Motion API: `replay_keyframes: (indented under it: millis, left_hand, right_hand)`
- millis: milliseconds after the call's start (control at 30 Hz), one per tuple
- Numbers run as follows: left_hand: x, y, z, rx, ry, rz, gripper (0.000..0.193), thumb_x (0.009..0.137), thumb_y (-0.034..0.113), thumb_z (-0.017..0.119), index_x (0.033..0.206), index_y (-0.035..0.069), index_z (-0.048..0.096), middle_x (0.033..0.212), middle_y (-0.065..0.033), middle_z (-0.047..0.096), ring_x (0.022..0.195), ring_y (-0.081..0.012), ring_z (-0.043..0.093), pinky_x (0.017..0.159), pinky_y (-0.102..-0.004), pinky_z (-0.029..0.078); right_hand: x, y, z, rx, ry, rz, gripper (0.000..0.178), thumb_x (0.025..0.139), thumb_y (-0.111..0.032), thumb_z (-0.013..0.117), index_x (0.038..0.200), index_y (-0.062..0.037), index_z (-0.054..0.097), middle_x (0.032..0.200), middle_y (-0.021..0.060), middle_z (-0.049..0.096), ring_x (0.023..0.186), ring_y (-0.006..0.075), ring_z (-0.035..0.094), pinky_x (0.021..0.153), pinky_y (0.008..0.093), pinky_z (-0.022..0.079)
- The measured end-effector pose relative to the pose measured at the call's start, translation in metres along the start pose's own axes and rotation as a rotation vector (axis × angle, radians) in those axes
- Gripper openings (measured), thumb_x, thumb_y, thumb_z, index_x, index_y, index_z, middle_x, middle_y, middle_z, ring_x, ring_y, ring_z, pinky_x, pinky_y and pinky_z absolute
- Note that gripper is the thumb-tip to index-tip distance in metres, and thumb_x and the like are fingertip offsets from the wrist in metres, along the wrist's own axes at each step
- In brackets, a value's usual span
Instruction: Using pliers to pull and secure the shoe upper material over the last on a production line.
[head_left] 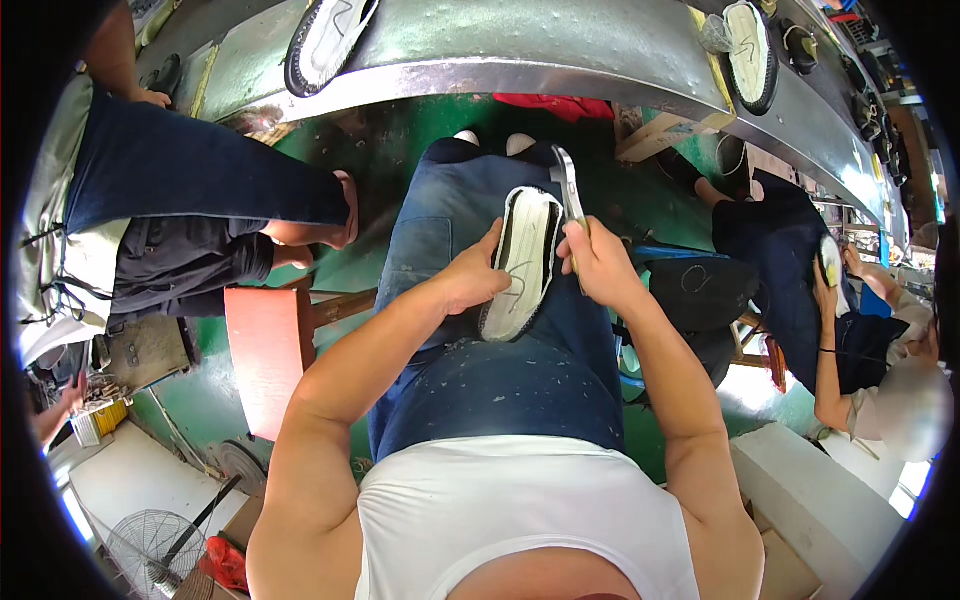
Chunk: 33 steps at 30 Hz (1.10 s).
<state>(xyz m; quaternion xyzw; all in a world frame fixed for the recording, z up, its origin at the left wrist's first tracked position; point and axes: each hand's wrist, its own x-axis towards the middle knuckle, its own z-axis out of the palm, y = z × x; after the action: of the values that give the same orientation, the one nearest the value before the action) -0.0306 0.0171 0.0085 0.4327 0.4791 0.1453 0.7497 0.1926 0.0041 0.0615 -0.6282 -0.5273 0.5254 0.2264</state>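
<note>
Left hand (472,274) closed along one side of a shoe (528,262); right hand (600,265) wrapped round the handle of a hammer (567,182). Across the upper view a metal workbench (560,35) is seen; at its front edge, left of the middle, one pale-faced shoe (330,42) is laid, and a second pale-faced shoe (746,52) at that edge farther right. Green floor (395,125) is noted below, with an orange-red stool (262,355) to the left and a wire fan (150,550) toward lower left. By a seated co-worker (775,245) on the right, another shoe (831,262) is held. Both forearms are angled inward; the left thumb is set at the shoe's edge, and the hammer head is pointed toward the bench, just beside the shoe's far end. The gripped shoe is held above the lap (480,390), between knees and waist; contact cannot be judged. Its cream underside is turned up, marked with dark looping lines, dark-banded inside a white far rim.
</note>
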Motion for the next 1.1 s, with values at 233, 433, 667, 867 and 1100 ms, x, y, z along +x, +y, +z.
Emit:
replay_keyframes:
  millis: [233, 433, 667, 867, 1100]
  left_hand:
    - [-0.026, -0.033, -0.002, 0.223, 0.081, 0.084, 0.1, 0.076, 0.007, 0.064, 0.157, -0.004, 0.006, 0.151, -0.0265, 0.04, 0.137, -0.0303, 0.045, 0.113, -0.03, 0.034]
    - [-0.036, -0.05, 0.009, 0.261, 0.098, 0.216, 0.098, 0.077, 0.011, 0.065, 0.156, -0.006, 0.009, 0.153, -0.0284, 0.036, 0.141, -0.0307, 0.039, 0.117, -0.0311, 0.028]
    - [-0.027, -0.031, 0.029, -0.627, 0.198, 0.084, 0.061, 0.106, 0.03, 0.038, 0.157, 0.001, 0.019, 0.152, -0.0188, 0.041, 0.137, -0.0249, 0.044, 0.113, -0.0296, 0.033]
    - [0.001, -0.046, 0.027, 0.13, 0.558, 0.177, 0.055, 0.108, 0.035, 0.031, 0.145, -0.003, 0.043, 0.142, -0.0258, 0.052, 0.132, -0.0348, 0.05, 0.11, -0.0363, 0.039]
    - [0.002, -0.059, 0.02, 0.462, 0.571, 0.5, 0.052, 0.105, 0.029, 0.04, 0.149, 0.002, 0.037, 0.145, -0.0312, 0.044, 0.125, -0.0458, 0.052, 0.105, -0.0422, 0.044]
  right_hand:
    - [-0.045, -0.009, -0.026, -0.227, -0.479, 0.259, 0.031, 0.095, -0.026, 0.061, 0.104, 0.003, 0.059, 0.08, 0.0115, 0.066, 0.073, 0.0205, 0.068, 0.067, 0.036, 0.053]
    - [-0.053, 0.003, -0.013, -0.749, -0.201, -0.546, 0.037, 0.091, -0.015, 0.062, 0.118, 0.0094, 0.056, 0.094, 0.0197, 0.068, 0.095, 0.0357, 0.067, 0.076, 0.0439, 0.054]
    - [-0.039, -0.025, -0.001, -1.003, -0.51, -0.127, 0.035, 0.09, -0.018, 0.064, 0.117, 0.0035, 0.056, 0.094, 0.0217, 0.067, 0.092, 0.0449, 0.062, 0.081, 0.0525, 0.05]
    - [-0.045, 0.016, 0.008, -0.641, -0.332, -0.202, 0.037, 0.092, -0.021, 0.063, 0.121, 0.0007, 0.054, 0.103, 0.0268, 0.064, 0.095, 0.0438, 0.063, 0.085, 0.0487, 0.05]
    - [-0.031, 0.0, 0.007, -0.846, -0.153, -0.207, 0.031, 0.092, -0.015, 0.062, 0.113, 0.0056, 0.052, 0.103, 0.0259, 0.063, 0.096, 0.0426, 0.064, 0.083, 0.0496, 0.051]
